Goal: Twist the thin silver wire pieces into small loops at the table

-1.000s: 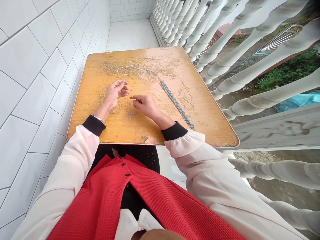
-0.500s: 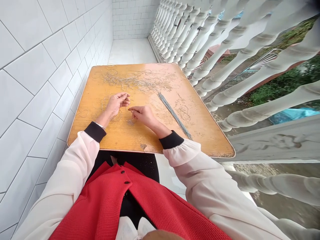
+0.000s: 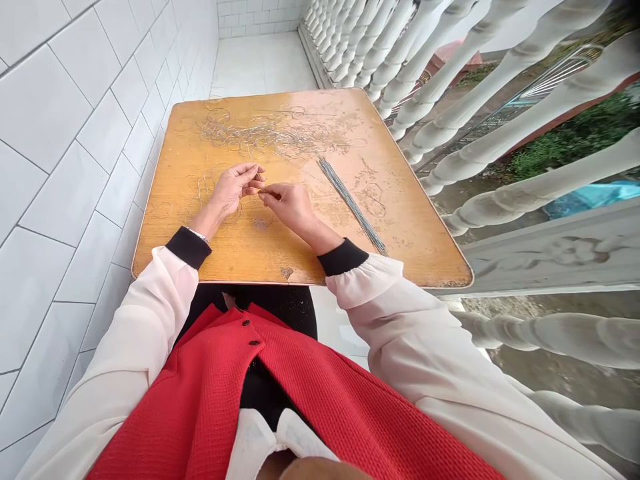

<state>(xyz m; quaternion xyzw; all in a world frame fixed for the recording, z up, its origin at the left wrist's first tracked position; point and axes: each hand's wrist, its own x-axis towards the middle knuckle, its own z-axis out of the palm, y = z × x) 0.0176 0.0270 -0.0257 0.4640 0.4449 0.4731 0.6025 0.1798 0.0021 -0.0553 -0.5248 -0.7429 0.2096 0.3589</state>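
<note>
My left hand [image 3: 233,189] is above the left middle of the wooden table [image 3: 240,260], thumb and forefinger pinched on a thin wire that is hard to make out. Just right of it, my right hand [image 3: 291,205] is closed in a pinch, its fingertips close to the left fingers; the wire there is too fine to follow. A tangle of thin wires [image 3: 270,135] lies beyond both hands. To the right rests a bundle of straight grey wires [image 3: 353,205], slanting toward the near edge. A small fine wire clump [image 3: 261,225] lies below the hands.
Loose bent wires [image 3: 159,209] lie at the table's left, and a curled wire [image 3: 375,199] lies right of the bundle. A white tiled wall [image 3: 80,153] runs along the left. White balusters [image 3: 440,130] line the right side.
The view has tilted down, so the table and both hands appear higher in the picture. Both hands keep nearly the same pinched poses, with the right fingertips slightly nearer the left fingers.
</note>
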